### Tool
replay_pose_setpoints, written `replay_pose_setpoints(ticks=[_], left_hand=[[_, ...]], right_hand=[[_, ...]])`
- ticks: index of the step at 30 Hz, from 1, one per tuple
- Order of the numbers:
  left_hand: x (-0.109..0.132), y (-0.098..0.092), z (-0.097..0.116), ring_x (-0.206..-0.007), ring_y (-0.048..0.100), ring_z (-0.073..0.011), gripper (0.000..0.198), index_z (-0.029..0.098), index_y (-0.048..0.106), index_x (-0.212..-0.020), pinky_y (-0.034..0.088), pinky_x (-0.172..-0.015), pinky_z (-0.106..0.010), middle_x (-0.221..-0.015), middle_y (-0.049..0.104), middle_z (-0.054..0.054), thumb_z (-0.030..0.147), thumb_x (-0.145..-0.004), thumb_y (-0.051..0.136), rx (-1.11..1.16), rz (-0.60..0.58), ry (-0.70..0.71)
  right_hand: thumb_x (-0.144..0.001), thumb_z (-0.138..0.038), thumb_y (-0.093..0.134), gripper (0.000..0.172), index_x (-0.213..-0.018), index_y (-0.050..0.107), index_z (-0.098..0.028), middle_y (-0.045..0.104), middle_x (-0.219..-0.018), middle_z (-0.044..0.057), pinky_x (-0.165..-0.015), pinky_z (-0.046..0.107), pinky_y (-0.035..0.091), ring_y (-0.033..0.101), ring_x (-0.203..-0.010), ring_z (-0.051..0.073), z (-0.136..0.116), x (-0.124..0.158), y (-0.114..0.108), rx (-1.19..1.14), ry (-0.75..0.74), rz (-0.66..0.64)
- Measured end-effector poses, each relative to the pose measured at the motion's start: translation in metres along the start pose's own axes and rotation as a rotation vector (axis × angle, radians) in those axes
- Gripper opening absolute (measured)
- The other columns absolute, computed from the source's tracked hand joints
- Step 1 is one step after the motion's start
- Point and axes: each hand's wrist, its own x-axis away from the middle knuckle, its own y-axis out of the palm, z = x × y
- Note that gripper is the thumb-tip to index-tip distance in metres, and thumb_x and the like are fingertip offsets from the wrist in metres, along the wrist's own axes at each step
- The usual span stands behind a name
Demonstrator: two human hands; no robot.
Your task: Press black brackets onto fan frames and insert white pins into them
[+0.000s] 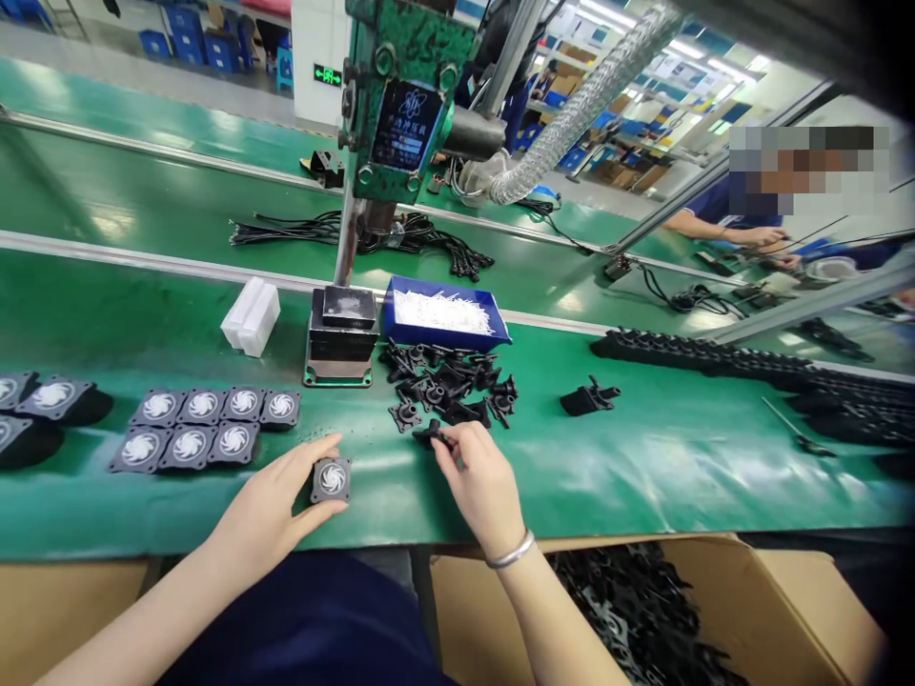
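Between the thumb and fingers of my left hand (278,500) sits a small black square housing (332,480) with a white swirl on its face, near the bench's front edge. My right hand (482,481), with a metal bangle at the wrist, pinches a black plastic part (431,434) at the near side of a loose pile of similar black parts (457,381). Left of my left hand, several housings with white swirls (192,445) lie in two rows. Behind stands a green press (404,105) with a black block (343,324) under it.
A blue tray (390,329) of thin white pieces and white blocks (252,317) stand at the back. One black assembly (590,396) lies to the right, with long rows of black assemblies (701,357) beyond. An open carton (779,600) of black parts sits below. A person (764,214) works at far right.
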Motion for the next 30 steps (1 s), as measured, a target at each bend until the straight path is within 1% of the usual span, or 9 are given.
replay_pose_setpoints(ticks=[3,6,10,14,16,19,21,25,30], left_hand=[[-0.004,0.011,-0.003,-0.118,0.062,-0.0233,0.060,0.027,0.039,-0.143,0.053,-0.101,-0.040,-0.125,0.066,-0.006,0.040,-0.090,0.064,0.160,-0.031,-0.028],[-0.005,0.019,-0.006,-0.116,0.063,-0.0217,0.063,0.028,0.038,-0.142,0.052,-0.103,-0.042,-0.123,0.066,-0.006,0.040,-0.088,0.068,0.264,-0.039,-0.041],[-0.002,0.028,-0.009,-0.116,0.062,-0.0206,0.064,0.029,0.037,-0.142,0.052,-0.104,-0.043,-0.125,0.064,-0.006,0.038,-0.088,0.068,0.319,-0.017,-0.042],[0.002,0.030,-0.010,-0.119,0.061,-0.0216,0.065,0.029,0.036,-0.143,0.051,-0.104,-0.043,-0.128,0.062,-0.007,0.036,-0.088,0.069,0.329,0.009,-0.026],[0.002,0.029,-0.010,-0.121,0.059,-0.0215,0.064,0.030,0.035,-0.144,0.051,-0.105,-0.042,-0.130,0.062,-0.007,0.033,-0.089,0.068,0.342,0.008,-0.022],[0.001,0.027,-0.008,-0.122,0.059,-0.0209,0.063,0.030,0.036,-0.143,0.050,-0.105,-0.041,-0.132,0.060,-0.007,0.032,-0.088,0.069,0.359,0.010,-0.023],[-0.001,0.027,-0.007,-0.119,0.060,-0.0197,0.064,0.031,0.037,-0.142,0.051,-0.104,-0.039,-0.129,0.062,-0.005,0.032,-0.087,0.071,0.369,0.010,-0.037],[-0.004,0.025,-0.005,-0.110,0.064,-0.0171,0.070,0.032,0.035,-0.141,0.055,-0.097,-0.033,-0.120,0.066,-0.002,0.031,-0.083,0.075,0.408,-0.007,-0.108],[-0.005,0.024,-0.004,-0.110,0.064,-0.0161,0.073,0.033,0.034,-0.141,0.054,-0.097,-0.031,-0.118,0.065,-0.001,0.026,-0.082,0.076,0.467,-0.013,-0.123]], right_hand=[[-0.097,-0.012,0.043,0.022,-0.113,0.057,-0.017,0.063,-0.102,0.011,-0.080,0.038,0.058,0.063,-0.095,0.023,-0.007,0.018,0.003,-0.079,-0.215,-0.008],[-0.096,-0.007,0.039,0.033,-0.123,0.056,-0.015,0.062,-0.117,0.015,-0.093,0.046,0.056,0.059,-0.113,0.027,-0.014,0.029,0.010,-0.050,-0.349,-0.128],[-0.089,0.000,0.035,0.052,-0.138,0.046,-0.012,0.052,-0.135,0.018,-0.107,0.053,0.047,0.045,-0.131,0.029,-0.018,0.030,0.004,-0.099,-0.272,-0.320],[-0.076,-0.002,0.043,0.072,-0.147,0.035,-0.014,0.036,-0.149,0.016,-0.116,0.054,0.036,0.032,-0.141,0.029,-0.020,0.026,-0.013,-0.343,-0.136,-0.477],[-0.082,-0.010,0.052,0.061,-0.142,0.041,-0.019,0.037,-0.148,0.014,-0.116,0.051,0.036,0.035,-0.139,0.027,-0.019,0.025,-0.014,-0.471,-0.060,-0.505],[-0.092,-0.021,0.059,0.026,-0.119,0.057,-0.023,0.048,-0.139,0.011,-0.111,0.045,0.042,0.045,-0.132,0.023,-0.014,0.025,-0.001,-0.576,0.002,-0.433],[-0.094,-0.022,0.060,0.012,-0.106,0.060,-0.023,0.053,-0.132,0.010,-0.109,0.042,0.044,0.051,-0.126,0.021,-0.012,0.024,0.009,-0.617,0.007,-0.391],[-0.090,-0.021,0.069,0.011,-0.097,0.060,-0.022,0.056,-0.127,0.008,-0.103,0.040,0.047,0.055,-0.119,0.021,-0.017,0.009,0.010,-0.665,0.011,-0.328],[-0.088,-0.015,0.069,0.018,-0.100,0.059,-0.023,0.060,-0.117,0.006,-0.102,0.039,0.046,0.055,-0.118,0.020,-0.049,-0.018,-0.006,-0.772,-0.091,-0.220]])
